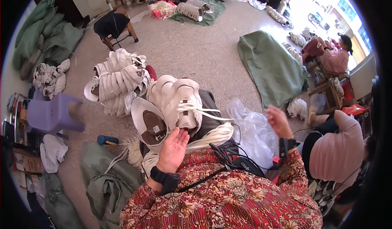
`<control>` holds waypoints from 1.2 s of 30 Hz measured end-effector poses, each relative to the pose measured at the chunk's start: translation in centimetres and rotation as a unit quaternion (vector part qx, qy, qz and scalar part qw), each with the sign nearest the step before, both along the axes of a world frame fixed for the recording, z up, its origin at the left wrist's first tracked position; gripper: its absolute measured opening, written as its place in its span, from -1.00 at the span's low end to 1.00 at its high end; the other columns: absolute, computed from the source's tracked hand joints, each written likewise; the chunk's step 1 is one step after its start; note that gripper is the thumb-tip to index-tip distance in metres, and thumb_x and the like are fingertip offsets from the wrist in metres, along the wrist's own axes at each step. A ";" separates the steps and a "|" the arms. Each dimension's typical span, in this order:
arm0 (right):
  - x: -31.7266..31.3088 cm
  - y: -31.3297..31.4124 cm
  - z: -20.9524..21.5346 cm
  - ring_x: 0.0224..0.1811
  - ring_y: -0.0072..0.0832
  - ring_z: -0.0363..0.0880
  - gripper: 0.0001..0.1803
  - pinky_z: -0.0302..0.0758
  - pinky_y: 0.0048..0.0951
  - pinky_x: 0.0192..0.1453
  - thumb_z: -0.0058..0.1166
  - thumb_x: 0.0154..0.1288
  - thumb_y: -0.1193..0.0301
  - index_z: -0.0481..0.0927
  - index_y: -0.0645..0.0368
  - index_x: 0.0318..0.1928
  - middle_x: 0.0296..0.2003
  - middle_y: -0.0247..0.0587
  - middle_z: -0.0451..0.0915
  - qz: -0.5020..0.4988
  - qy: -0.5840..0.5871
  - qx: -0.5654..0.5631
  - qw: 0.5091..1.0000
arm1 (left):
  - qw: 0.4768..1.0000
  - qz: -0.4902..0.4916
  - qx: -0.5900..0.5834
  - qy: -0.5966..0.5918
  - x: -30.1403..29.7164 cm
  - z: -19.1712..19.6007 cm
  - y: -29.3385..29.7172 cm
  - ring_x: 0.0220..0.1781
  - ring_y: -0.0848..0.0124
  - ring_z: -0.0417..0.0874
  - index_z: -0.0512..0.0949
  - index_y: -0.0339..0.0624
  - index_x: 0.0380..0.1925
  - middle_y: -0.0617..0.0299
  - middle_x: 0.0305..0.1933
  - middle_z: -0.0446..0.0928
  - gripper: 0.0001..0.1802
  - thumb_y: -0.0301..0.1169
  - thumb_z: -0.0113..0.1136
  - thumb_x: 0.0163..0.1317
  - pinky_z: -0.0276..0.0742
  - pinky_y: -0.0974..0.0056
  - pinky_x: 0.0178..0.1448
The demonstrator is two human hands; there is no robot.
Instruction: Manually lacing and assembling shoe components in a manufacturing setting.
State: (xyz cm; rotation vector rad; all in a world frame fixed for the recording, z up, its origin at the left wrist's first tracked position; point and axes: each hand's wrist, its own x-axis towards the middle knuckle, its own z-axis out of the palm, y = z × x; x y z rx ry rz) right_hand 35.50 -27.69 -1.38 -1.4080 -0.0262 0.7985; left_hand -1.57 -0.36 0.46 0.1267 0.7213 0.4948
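Note:
A chunky white sneaker [185,100] rests over my lap, its white shoelace [216,115] partly threaded and drawn out to the right. My left hand [173,149] lies palm up with fingers stretched, its fingertips at the shoe's near end. Off to the right, my right hand [279,122] is raised with fingers curled into a pinch, in line with the lace; the stretch between is lost against clear plastic. Another white shoe [149,127] lies tilted left of the first, its brown inside showing. A bundle of loose cream laces [214,136] runs across my lap.
White shoes [120,82] are heaped ahead on the left, near a purple plastic stool [55,112]. Clear plastic bags [253,133] bulge at my right. Green sacks [271,67] lie about the floor. A co-worker in pink [335,155] sits close on the right.

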 end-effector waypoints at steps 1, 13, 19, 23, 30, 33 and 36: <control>-2.6 2.2 0.9 -0.56 -0.70 0.45 -0.79 0.32 -0.68 -0.59 0.16 0.37 0.46 0.53 0.24 -0.03 -0.35 -0.30 0.65 0.075 -0.004 -0.041 0.996 | 1.000 0.013 -0.005 -0.003 0.0 -0.1 0.0 0.17 0.20 0.51 0.53 -0.29 -0.09 0.08 0.02 0.53 -0.73 -0.43 0.32 0.28 0.41 0.08 0.42; -16.9 21.9 4.3 -0.60 -0.46 0.57 -0.83 0.47 -0.39 -0.49 0.11 0.35 0.42 0.57 0.32 -0.23 -0.45 -0.15 0.66 0.357 -0.313 -0.043 0.879 | 0.998 0.014 -0.048 -0.032 2.4 -0.9 0.0 0.17 0.26 0.48 0.47 -0.18 0.03 0.15 0.06 0.49 -0.67 -0.36 0.28 0.33 0.33 0.06 0.43; -17.7 22.6 4.9 -0.43 0.08 0.57 -0.90 0.50 -0.06 -0.33 0.09 0.22 0.48 0.54 0.28 -0.35 -0.48 0.04 0.56 0.314 -0.523 -0.076 0.789 | 0.998 0.000 -0.060 -0.011 3.3 -1.0 0.6 0.15 0.32 0.50 0.48 -0.07 0.10 0.25 0.07 0.52 -0.62 -0.32 0.29 0.33 0.36 0.07 0.37; -18.1 22.6 5.3 -0.38 0.09 0.58 -0.88 0.50 -0.05 -0.29 0.07 0.22 0.48 0.51 0.28 -0.41 -0.47 0.08 0.57 0.331 -0.540 -0.131 0.762 | 0.998 -0.020 -0.066 0.009 3.5 -0.4 0.6 0.11 0.36 0.51 0.49 -0.03 0.10 0.29 0.05 0.54 -0.64 -0.31 0.29 0.34 0.41 0.08 0.31; -17.1 22.5 5.0 -0.51 -0.31 0.56 -0.91 0.46 -0.30 -0.38 0.12 0.28 0.52 0.60 0.30 -0.26 -0.49 -0.06 0.57 0.387 -0.353 -0.083 0.848 | 0.998 -0.049 -0.033 0.003 3.0 -1.5 0.6 0.07 0.38 0.53 0.51 -0.04 0.05 0.31 0.00 0.56 -0.68 -0.30 0.29 0.34 0.45 0.09 0.22; -16.9 22.5 4.3 -0.45 -0.31 0.57 -0.92 0.48 -0.31 -0.34 0.12 0.29 0.55 0.62 0.29 -0.24 -0.42 -0.08 0.59 0.379 -0.463 -0.003 0.801 | 0.998 -0.047 -0.039 0.017 3.1 -1.6 0.6 0.05 0.38 0.53 0.53 -0.05 0.02 0.30 -0.04 0.57 -0.71 -0.31 0.29 0.34 0.45 0.11 0.20; -17.1 22.7 4.7 -0.38 -0.24 0.60 -0.94 0.50 -0.30 -0.28 0.10 0.29 0.57 0.61 0.28 -0.25 -0.38 -0.07 0.58 0.356 -0.535 -0.007 0.766 | 0.998 -0.042 -0.047 0.028 3.2 -1.4 0.5 0.03 0.38 0.53 0.53 -0.05 0.01 0.31 -0.05 0.57 -0.72 -0.31 0.29 0.34 0.45 0.11 0.20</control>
